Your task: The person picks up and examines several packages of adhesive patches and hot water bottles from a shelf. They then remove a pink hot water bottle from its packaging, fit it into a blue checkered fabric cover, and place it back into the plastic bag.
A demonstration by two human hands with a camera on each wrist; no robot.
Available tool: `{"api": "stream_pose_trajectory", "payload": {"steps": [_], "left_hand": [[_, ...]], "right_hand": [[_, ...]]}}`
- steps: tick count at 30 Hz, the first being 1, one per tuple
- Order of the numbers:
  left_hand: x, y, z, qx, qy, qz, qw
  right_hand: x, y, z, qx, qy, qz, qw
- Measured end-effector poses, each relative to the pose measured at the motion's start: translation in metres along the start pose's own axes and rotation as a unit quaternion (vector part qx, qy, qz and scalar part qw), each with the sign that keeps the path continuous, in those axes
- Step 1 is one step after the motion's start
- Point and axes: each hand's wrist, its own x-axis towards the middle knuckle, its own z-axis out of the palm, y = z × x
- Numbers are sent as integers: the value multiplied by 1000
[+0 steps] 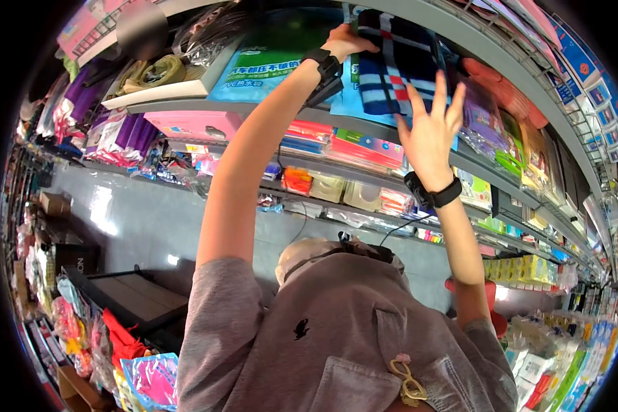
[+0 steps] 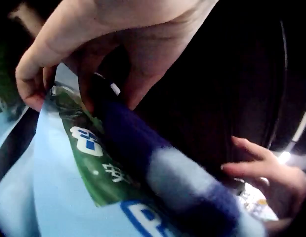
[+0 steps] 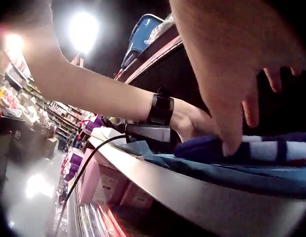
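Observation:
A plaid fleece piece point(image 1: 398, 65), navy with pale blue, white and red bands, lies over light-blue plastic packets on a shelf. At its upper left corner, my left hand point(image 1: 348, 42) has bent fingers about the top edge of a light-blue hot-water bag packet point(image 2: 56, 168). In the left wrist view its thumb lies against the rolled edge of the plaid fleece point(image 2: 177, 173). Over the fleece's lower right part, my right hand point(image 1: 429, 137) is spread with fingers extended. The right wrist view shows its thumb right at the fleece's edge point(image 3: 271, 148).
More hot-water bag packets point(image 1: 261, 69) lie left on the same shelf, whose metal front edge point(image 3: 192, 197) runs below both hands. Overhead is another shelf edge point(image 1: 453, 27). Purple packaged goods point(image 1: 477, 110) sit on the right. A black cable point(image 3: 88, 163) hangs from the left wrist.

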Motion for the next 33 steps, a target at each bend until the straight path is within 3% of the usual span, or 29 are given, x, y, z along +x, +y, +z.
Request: {"api": "stream_pose_trajectory", "payload": {"steps": [2, 3, 4, 7, 10, 11, 12, 14, 15, 16, 17, 18, 19, 20, 21, 23, 28, 29, 30, 33], "left_hand": [[20, -11, 5, 79, 0, 17, 997], [25, -4, 14, 167, 71, 63, 981], [34, -3, 17, 165, 76, 95, 979], [18, -4, 14, 29, -30, 191, 981], [-5, 19, -10, -102, -119, 288, 945], [-2, 44, -14, -204, -148, 4, 968], [-3, 40, -15, -274, -144, 182, 933], [14, 48, -16, -363, -123, 232, 894], [23, 37, -19, -589, -293, 174, 733], [21, 43, -19, -587, -289, 131, 745], [20, 51, -15, -584, -283, 87, 755], [17, 56, -14, -581, -277, 44, 764], [19, 33, -2, -416, -229, 138, 869], [21, 11, 11, -161, -138, 222, 952], [24, -12, 23, 38, -41, 261, 964], [16, -10, 29, 129, -80, 84, 985], [-11, 41, 4, 66, -149, -52, 985], [-2, 24, 11, -85, -138, -80, 984], [1, 26, 6, -95, -160, -133, 973], [-12, 35, 11, -160, -108, -49, 980]], "right_hand": [[7, 9, 11, 32, -22, -64, 997], [8, 14, 19, 56, -39, -92, 993], [9, 16, 26, 56, -42, -101, 992], [4, 22, 46, 41, -72, -76, 994], [12, 23, 43, 57, -56, -33, 996], [16, 29, 42, 102, -25, -24, 994], [20, 29, 36, 146, 3, -14, 989], [29, 23, 26, 78, 52, 6, 996], [32, 28, 27, 55, 21, 35, 998], [37, 37, 30, 33, -9, 65, 997], [43, 50, 37, -24, 14, 74, 997], [57, 45, 22, -23, 29, 142, 989], [63, 60, 21, -10, 79, 123, 989], [70, 78, 21, 2, 130, 106, 986], [74, 80, 17, 8, 165, 87, 982], [80, 88, 15, 13, 206, 55, 977], [75, 71, 16, 31, 160, 100, 982], [76, 64, 14, 29, 147, 114, 982], [74, 57, 11, 28, 133, 129, 982], [74, 52, 10, -35, 121, 135, 983]]}}
